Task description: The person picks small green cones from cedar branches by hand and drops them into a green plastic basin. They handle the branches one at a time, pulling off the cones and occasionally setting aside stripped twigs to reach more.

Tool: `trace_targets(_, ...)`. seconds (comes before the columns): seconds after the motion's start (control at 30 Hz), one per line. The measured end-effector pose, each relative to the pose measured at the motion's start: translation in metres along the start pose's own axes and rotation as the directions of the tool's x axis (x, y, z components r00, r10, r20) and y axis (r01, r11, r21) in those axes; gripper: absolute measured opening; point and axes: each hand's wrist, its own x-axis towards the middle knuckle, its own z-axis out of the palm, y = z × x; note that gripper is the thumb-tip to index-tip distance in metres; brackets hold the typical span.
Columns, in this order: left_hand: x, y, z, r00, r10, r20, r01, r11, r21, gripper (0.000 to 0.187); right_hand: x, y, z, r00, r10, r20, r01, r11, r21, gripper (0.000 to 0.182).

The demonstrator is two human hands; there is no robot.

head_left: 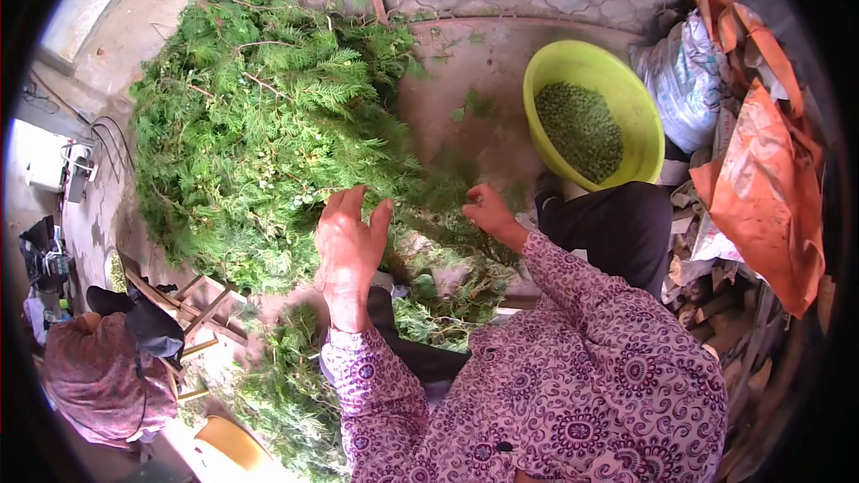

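Observation:
A large heap of green conifer branches (268, 125) with small pale cones covers the floor in front of me. My left hand (347, 237) is over the heap's near edge, thumb apart from the fingers, with nothing visible between them. To its right, my right hand (490, 213) has its fingers curled in toward the thumb at the dark, blurred greenery; I cannot tell what sits in the pinch. A yellow-green basin (646, 116), partly filled with small green cones (577, 130), stands beyond my right knee.
More cut branches (295, 385) lie by my legs. An orange bag (765, 197), a white sack (684, 80) and wood pieces (716, 331) crowd the right side. At lower left are another person (98, 376), a wooden frame (201, 309) and a yellow container (234, 443).

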Motion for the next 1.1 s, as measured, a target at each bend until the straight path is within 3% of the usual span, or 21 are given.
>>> trace_targets(0.07,-0.001,0.0,0.002,1.0,0.023,-0.001,-0.023,1.0,0.017,0.035,-0.008,-0.016,-0.018,0.998,0.063,-0.028,-0.055,0.971,0.234,0.031)
trace_targets(0.1,-0.001,0.001,0.003,1.0,0.025,-0.015,-0.025,1.0,0.007,0.035,-0.013,-0.026,-0.027,0.998,0.052,-0.035,-0.043,0.974,0.222,0.031)
trace_targets(0.17,0.001,0.003,0.003,1.0,0.002,0.028,-0.003,0.999,0.037,0.036,-0.02,-0.05,-0.045,0.986,0.135,0.098,-0.167,0.822,0.545,0.026)
trace_targets(0.23,0.002,0.004,0.008,1.0,0.009,0.007,-0.01,0.999,0.03,0.038,-0.026,-0.072,-0.062,0.988,0.073,0.133,-0.135,0.824,0.551,0.024)
trace_targets(0.3,0.005,0.006,0.015,0.996,0.025,0.086,-0.016,0.994,-0.106,0.039,-0.03,-0.091,-0.075,0.985,0.014,0.169,-0.106,0.83,0.548,0.022)
trace_targets(0.37,0.008,0.015,0.021,0.996,0.068,0.054,-0.057,0.982,-0.181,0.04,-0.033,-0.105,-0.081,0.971,-0.077,0.227,-0.101,0.728,0.678,0.019)
trace_targets(0.43,0.012,0.027,0.02,0.959,0.077,0.271,0.036,0.921,-0.389,0.038,-0.034,-0.118,-0.087,0.947,-0.16,0.278,-0.071,0.741,0.668,0.02)
trace_targets(0.47,0.014,0.034,0.016,0.938,0.064,0.341,0.087,0.908,-0.409,0.041,-0.037,-0.131,-0.09,0.938,-0.204,0.281,-0.037,0.746,0.665,0.021)
trace_targets(0.57,0.019,0.039,0.021,0.918,0.117,0.378,0.112,0.839,-0.532,0.045,-0.036,-0.153,-0.098,0.912,-0.285,0.296,0.042,0.781,0.623,0.029)
trace_targets(0.63,0.019,0.041,0.019,0.91,0.175,0.376,0.082,0.813,-0.577,0.053,-0.032,-0.17,-0.102,0.893,-0.365,0.263,0.114,0.748,0.654,0.034)
trace_targets(0.7,0.018,0.045,0.023,0.918,0.328,0.223,-0.124,0.771,-0.624,0.059,-0.023,-0.178,-0.106,0.876,-0.397,0.274,0.109,0.716,0.689,0.034)
trace_targets(0.77,0.019,0.049,0.027,0.917,0.292,0.272,-0.078,0.8,-0.595,0.062,-0.015,-0.189,-0.107,0.857,-0.431,0.283,0.081,0.654,0.752,0.033)
trace_targets(0.83,0.022,0.056,0.035,0.944,0.323,-0.064,-0.329,0.926,-0.188,0.057,-0.01,-0.196,-0.104,0.835,-0.449,0.319,0.04,0.627,0.778,0.032)
trace_targets(0.87,0.024,0.059,0.037,0.934,0.328,-0.143,-0.351,0.918,-0.186,0.047,-0.005,-0.196,-0.1,0.807,-0.489,0.332,0.037,0.602,0.798,0.032)
trace_targets(0.9,0.026,0.061,0.039,0.935,0.324,-0.141,-0.346,0.92,-0.183,0.047,-0.001,-0.196,-0.097,0.779,-0.525,0.342,0.03,0.577,0.816,0.032)
trace_targets(0.97,0.028,0.062,0.044,0.988,0.129,-0.08,-0.148,0.933,-0.329,0.038,0.003,-0.197,-0.093,0.799,-0.492,0.346,-0.003,0.572,0.82,0.032)
trace_targets(1.0,0.03,0.064,0.044,0.983,0.145,-0.114,-0.169,0.955,-0.245,0.025,0.005,-0.195,-0.092,0.815,-0.476,0.33,0.004,0.574,0.818,0.032)
trace_targets(1.1,0.032,0.068,0.055,0.968,0.232,-0.092,-0.244,0.958,-0.151,0.017,0.018,-0.181,-0.091,0.888,-0.373,0.268,0.02,0.614,0.789,0.032)
